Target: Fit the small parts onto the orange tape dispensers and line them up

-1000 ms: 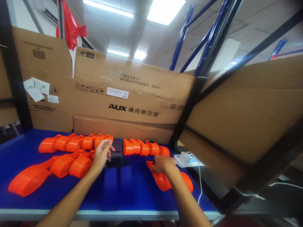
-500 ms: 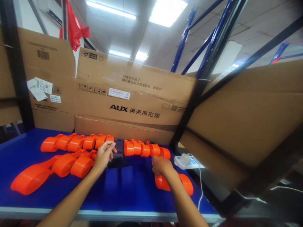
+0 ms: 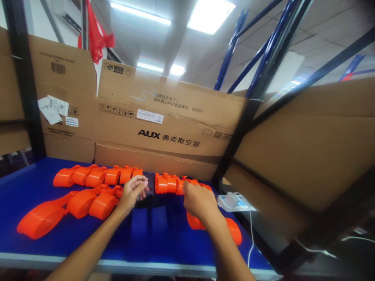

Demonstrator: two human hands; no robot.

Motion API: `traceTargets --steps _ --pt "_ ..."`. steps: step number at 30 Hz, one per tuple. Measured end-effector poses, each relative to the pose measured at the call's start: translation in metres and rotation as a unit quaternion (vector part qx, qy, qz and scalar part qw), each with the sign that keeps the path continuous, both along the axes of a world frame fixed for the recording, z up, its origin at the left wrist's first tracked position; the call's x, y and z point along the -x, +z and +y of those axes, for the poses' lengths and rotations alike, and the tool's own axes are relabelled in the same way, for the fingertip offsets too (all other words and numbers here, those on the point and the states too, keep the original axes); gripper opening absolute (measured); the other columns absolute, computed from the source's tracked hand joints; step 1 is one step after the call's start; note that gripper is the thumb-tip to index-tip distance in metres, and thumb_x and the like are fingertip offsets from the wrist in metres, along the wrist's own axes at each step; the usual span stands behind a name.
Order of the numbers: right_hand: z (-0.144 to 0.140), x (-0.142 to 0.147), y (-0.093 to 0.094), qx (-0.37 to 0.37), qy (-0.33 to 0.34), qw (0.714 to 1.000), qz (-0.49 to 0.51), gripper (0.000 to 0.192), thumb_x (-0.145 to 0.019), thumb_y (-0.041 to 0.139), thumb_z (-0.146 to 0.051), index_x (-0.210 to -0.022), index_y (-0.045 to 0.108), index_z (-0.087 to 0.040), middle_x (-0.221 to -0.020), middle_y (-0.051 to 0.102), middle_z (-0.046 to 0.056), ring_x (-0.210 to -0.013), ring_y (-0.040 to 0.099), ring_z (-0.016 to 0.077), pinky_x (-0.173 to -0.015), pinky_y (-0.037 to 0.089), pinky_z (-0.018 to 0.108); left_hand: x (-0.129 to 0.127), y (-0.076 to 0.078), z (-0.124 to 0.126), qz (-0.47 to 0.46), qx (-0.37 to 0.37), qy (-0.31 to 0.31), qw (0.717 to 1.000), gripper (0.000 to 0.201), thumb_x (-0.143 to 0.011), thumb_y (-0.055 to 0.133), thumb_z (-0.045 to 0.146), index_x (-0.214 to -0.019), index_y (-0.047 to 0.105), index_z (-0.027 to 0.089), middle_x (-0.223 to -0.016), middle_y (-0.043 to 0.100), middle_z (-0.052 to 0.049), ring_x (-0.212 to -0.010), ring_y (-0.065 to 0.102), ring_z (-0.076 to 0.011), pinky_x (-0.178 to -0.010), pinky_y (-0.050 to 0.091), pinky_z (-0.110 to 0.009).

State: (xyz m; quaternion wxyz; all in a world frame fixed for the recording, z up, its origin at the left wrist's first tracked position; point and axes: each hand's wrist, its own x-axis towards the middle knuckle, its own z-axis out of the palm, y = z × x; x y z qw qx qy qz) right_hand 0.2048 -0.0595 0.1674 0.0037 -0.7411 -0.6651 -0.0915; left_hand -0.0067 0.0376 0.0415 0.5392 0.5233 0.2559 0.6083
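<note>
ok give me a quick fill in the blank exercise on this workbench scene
1. The plastic parts lying in rows are coloured ____.
2. The table has a ____ top.
3. The left hand touches a dark ____ standing between the rows.
4. The brand printed on the cardboard box reads ____.

Missing words: orange; blue; screen; AUX

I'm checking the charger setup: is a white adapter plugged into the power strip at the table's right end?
Yes, a white adapter sits on the power strip, beside the right hand.
</note>
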Motion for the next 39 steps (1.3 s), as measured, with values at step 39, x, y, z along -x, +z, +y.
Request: traceTargets --steps 39 --pt "0.104 0.037 -0.082 -0.186 0.310 0.790 0.495 0.032 -0.089 0.057 -0.045 -0.096 0.072 -0.018 -0.076 0.067 0.002 -0.068 0.058 0.0166 -0.063 0.047 0.025 -0.010 0.024 0.008 -0.073 0.027 -0.051 0.996 0.035 -0.076 0.074 0.041 -0.104 0.068 0.019 -0.105 0.073 -0.008 -0.098 0.068 -0.0253 -0.084 0.051 -0.032"
